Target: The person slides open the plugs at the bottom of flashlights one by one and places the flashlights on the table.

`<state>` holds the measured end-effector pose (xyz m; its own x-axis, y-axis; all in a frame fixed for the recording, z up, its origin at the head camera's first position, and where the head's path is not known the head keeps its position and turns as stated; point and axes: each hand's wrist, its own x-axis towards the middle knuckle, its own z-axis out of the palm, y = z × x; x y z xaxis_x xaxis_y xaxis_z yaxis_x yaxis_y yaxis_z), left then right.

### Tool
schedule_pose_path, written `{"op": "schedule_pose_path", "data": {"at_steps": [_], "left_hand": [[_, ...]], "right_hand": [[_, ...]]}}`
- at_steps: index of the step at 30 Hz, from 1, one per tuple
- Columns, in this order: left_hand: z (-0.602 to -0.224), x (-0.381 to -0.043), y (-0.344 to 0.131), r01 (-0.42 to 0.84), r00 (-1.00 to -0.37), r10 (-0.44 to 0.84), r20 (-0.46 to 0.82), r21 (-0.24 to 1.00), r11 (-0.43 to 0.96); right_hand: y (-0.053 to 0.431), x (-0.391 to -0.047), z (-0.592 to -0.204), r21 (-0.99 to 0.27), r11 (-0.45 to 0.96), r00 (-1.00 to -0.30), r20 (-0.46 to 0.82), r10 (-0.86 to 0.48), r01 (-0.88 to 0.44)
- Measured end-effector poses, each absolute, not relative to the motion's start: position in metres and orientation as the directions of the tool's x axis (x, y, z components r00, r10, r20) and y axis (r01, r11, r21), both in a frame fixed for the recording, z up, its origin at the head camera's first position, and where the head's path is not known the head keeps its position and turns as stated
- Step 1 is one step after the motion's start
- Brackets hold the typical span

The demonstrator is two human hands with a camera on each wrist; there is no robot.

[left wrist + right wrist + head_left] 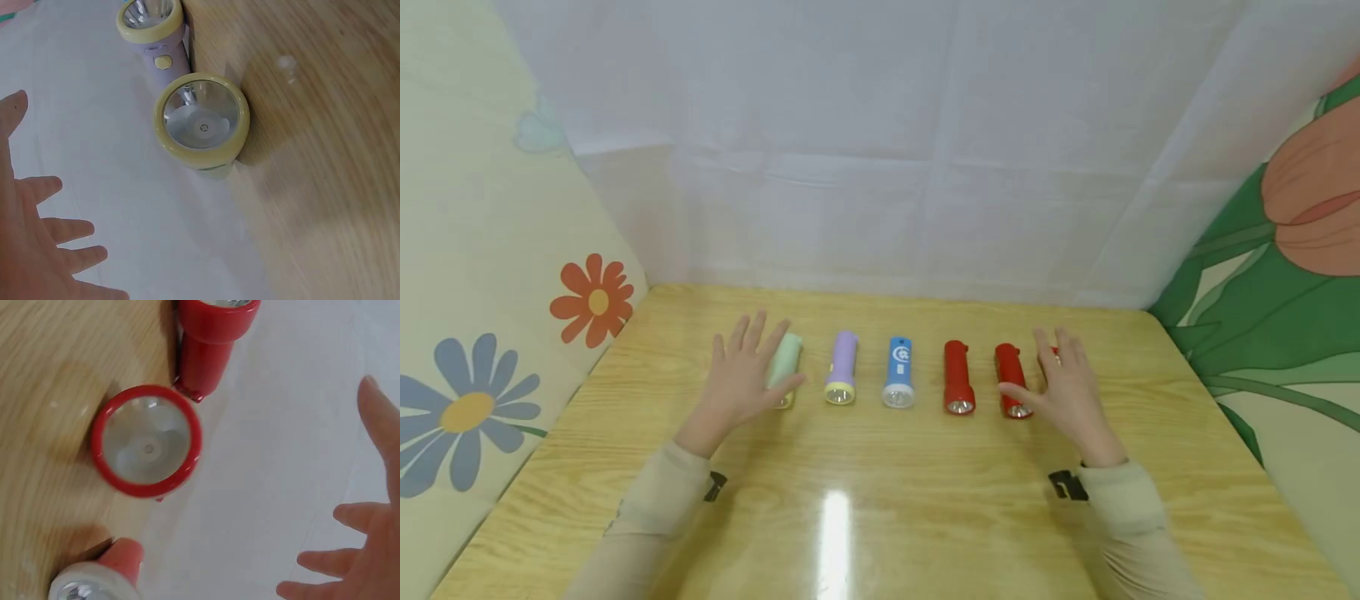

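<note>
My left hand [741, 383], fingers spread, hovers at the left end of a row of flashlights and partly covers a mint green flashlight [786, 360]. Its yellow-rimmed lens faces the left wrist view. Next to it lies a purple flashlight [843, 358] with a yellow rim, then a blue flashlight [899, 362] with a white head. Two red flashlights follow, one red flashlight [957, 375] and another [1011, 373] beside my right thumb. My right hand [1067, 392], also spread and holding nothing, hides most of a red flashlight with a white head [94, 584].
The flashlights lie on a wood-grain table [925, 475], lenses toward me. A white cloth [850, 167] hangs behind the table. Flower-printed panels stand at left [490, 250] and right [1285, 317]. Glare marks the table's front.
</note>
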<state>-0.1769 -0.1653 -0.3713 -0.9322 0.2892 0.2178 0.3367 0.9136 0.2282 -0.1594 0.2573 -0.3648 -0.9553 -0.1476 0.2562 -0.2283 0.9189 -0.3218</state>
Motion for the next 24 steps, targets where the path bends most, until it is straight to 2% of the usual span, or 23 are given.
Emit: {"op": "schedule_pose_path", "data": {"at_steps": [4, 8, 14, 24], "left_hand": [[-0.368, -0.178, -0.167, 0.341, -0.931, 0.283, 0.229, 0.272, 0.900], [-0.368, -0.179, -0.170, 0.361, -0.917, 0.271, 0.293, 0.321, 0.875], [-0.367, -0.181, -0.173, 0.349, -0.917, 0.219, 0.332, 0.406, 0.845], [-0.371, -0.186, -0.180, 0.320, -0.927, 0.150, 0.343, 0.521, 0.791]], "right_hand": [[0.246, -0.161, -0.361, -0.348, 0.893, -0.946, 0.252, -0.203, -0.284], [0.230, -0.162, -0.360, -0.412, 0.851, -0.940, 0.236, -0.245, -0.325], [0.201, -0.164, -0.363, -0.501, 0.805, -0.947, 0.196, -0.254, -0.320], [0.163, -0.167, -0.366, -0.633, 0.683, -0.931, 0.235, -0.279, -0.364]]}}
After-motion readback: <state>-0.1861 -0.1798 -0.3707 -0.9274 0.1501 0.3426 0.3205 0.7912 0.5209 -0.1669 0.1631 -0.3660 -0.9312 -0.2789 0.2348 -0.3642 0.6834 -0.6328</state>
